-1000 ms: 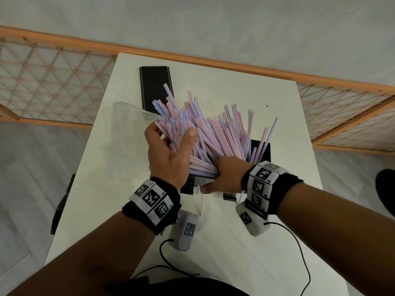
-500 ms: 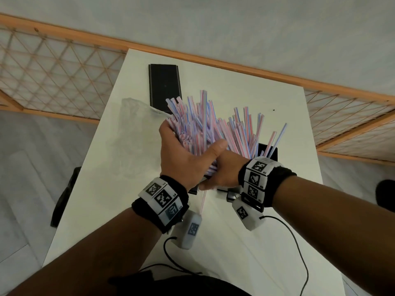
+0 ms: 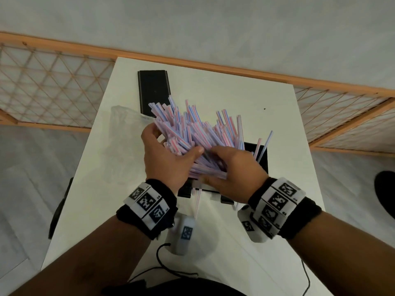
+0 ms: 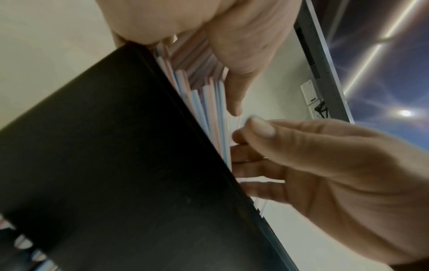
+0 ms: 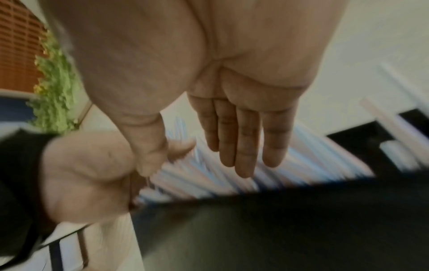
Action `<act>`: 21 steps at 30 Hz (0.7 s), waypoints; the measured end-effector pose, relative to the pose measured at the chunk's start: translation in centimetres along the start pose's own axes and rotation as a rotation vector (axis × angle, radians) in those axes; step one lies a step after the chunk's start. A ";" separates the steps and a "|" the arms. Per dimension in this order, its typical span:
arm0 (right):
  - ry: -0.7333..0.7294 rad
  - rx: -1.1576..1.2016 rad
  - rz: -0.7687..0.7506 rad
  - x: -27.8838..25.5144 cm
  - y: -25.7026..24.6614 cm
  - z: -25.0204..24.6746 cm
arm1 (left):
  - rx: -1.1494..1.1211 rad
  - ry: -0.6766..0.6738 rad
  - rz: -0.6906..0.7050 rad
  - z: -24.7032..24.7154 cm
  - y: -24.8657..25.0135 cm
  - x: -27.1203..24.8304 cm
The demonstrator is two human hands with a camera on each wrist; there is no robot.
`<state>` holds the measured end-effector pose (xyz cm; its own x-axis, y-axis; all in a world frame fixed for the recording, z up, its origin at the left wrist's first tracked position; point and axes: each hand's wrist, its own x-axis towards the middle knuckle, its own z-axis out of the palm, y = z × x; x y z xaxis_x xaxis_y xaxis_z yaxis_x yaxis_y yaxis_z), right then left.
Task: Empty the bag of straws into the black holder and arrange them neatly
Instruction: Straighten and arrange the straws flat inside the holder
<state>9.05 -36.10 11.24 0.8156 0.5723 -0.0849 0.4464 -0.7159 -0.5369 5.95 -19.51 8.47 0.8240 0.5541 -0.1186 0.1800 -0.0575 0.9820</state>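
On the white table (image 3: pixel 213 92) the black holder (image 3: pixel 261 161) stood near the right edge, with a thick fan of pink-and-blue striped straws (image 3: pixel 198 133) leaning out of it toward the far left. The left hand (image 3: pixel 164 161) gripped the bundle from its left side, fingers wrapped over the far side and thumb pressed across the near side. The right hand (image 3: pixel 233 169) lay on the lower ends of the straws at the holder's near rim; the right wrist view, though blurred, showed its fingers (image 5: pixel 246 146) straight and together, flat against the straws, not curled round them. A few straws stood apart at the holder's right side, and one or two loose straws (image 3: pixel 197 199) lay on the table just before the holder, between the wrists. The clear plastic bag (image 3: pixel 121 122) lay flat on the table to the left of the bundle. A second flat black piece (image 3: pixel 154 90) lay at the far end of the table, beyond the straw tips.
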 end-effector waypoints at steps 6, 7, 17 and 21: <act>0.209 -0.121 0.387 -2.1 4.1 -5.9 | 0.114 0.039 0.225 -1.0 3.7 0.2; 0.197 -0.146 0.480 -2.0 5.4 -6.7 | 0.150 0.057 0.344 -1.3 4.9 0.2; 0.108 -0.123 0.553 1.4 8.0 -6.6 | 0.500 -0.638 0.368 5.5 8.1 -2.5; 0.073 -0.104 0.537 1.5 7.1 -6.7 | 0.914 -0.864 0.234 9.5 6.4 -1.9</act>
<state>15.94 -42.99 12.93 0.9605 0.0894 -0.2637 -0.0082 -0.9375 -0.3478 10.59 -28.83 13.59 0.9040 -0.2438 -0.3513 0.0030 -0.8179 0.5753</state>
